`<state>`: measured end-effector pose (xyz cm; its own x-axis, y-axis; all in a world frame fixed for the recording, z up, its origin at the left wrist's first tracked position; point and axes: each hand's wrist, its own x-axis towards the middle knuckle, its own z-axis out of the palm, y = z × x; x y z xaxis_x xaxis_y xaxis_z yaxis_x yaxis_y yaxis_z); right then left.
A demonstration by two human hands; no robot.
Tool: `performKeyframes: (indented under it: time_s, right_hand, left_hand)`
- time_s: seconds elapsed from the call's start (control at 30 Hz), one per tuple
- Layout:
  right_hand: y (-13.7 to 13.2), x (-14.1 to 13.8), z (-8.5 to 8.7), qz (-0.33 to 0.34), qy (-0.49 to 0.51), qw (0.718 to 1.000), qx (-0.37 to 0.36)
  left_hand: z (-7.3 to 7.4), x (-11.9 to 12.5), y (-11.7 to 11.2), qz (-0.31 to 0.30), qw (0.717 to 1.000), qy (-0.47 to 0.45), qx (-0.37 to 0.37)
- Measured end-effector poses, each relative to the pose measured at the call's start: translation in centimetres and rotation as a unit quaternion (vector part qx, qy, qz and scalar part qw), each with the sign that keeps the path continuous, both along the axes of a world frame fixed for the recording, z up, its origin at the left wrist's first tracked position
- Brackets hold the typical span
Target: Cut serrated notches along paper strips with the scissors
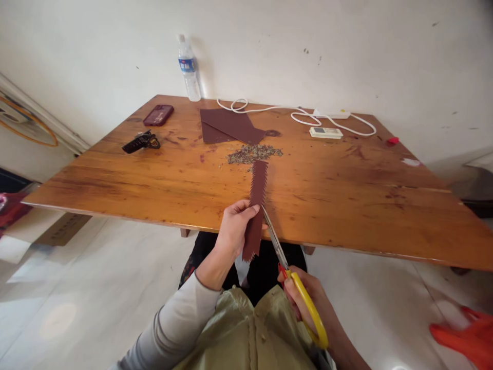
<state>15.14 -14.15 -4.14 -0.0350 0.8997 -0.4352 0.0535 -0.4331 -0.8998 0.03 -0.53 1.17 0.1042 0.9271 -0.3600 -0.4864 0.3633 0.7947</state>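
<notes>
My left hand (234,226) pinches a long brown strip (259,187) of paper or thin sheet near its middle, thumb on top. Fine slanted notches run down both long edges of its far part, and its near end is jagged. In my right hand (304,290) are scissors (276,241) with yellow and red handles. Their blades point away from me, with the tips at the strip's right edge beside my left thumb. Just beyond the strip's far end lies a pile of small clippings (254,153). Further back are larger brown sheets (229,125), overlapping.
On the wooden table (185,190) a phone (158,115) and black keys or a clip (141,142) lie at left. A water bottle (188,72) stands at the back. A white cable with a power strip (333,114) and a remote control (325,133) lie at back right.
</notes>
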Motion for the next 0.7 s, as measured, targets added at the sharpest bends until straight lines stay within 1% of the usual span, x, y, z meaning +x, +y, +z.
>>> performKeyframes:
  time_s: [0.13,0.33,0.4,0.57,0.7]
  right_hand:
    - [0.1,0.1,0.0,0.0,-0.003,1.0,-0.008]
    - [0.5,-0.3,0.5,-0.023,-0.03,0.999,-0.028]
    - [0.6,-0.3,0.4,-0.026,-0.035,0.999,-0.019]
    - [0.5,0.0,-0.4,-0.012,-0.036,0.999,-0.004]
    - [0.3,0.0,-0.3,-0.013,-0.027,0.999,-0.011]
  left_hand:
    - [-0.1,-0.1,0.2,-0.003,1.0,0.008,0.001]
    - [0.0,-0.1,0.3,-0.007,1.0,0.011,0.003]
    - [0.0,-0.1,0.3,-0.005,1.0,0.01,-0.004]
    - [-0.3,-0.2,0.4,-0.009,1.0,-0.006,-0.009]
    - [-0.5,-0.3,0.5,-0.009,1.0,-0.022,-0.01]
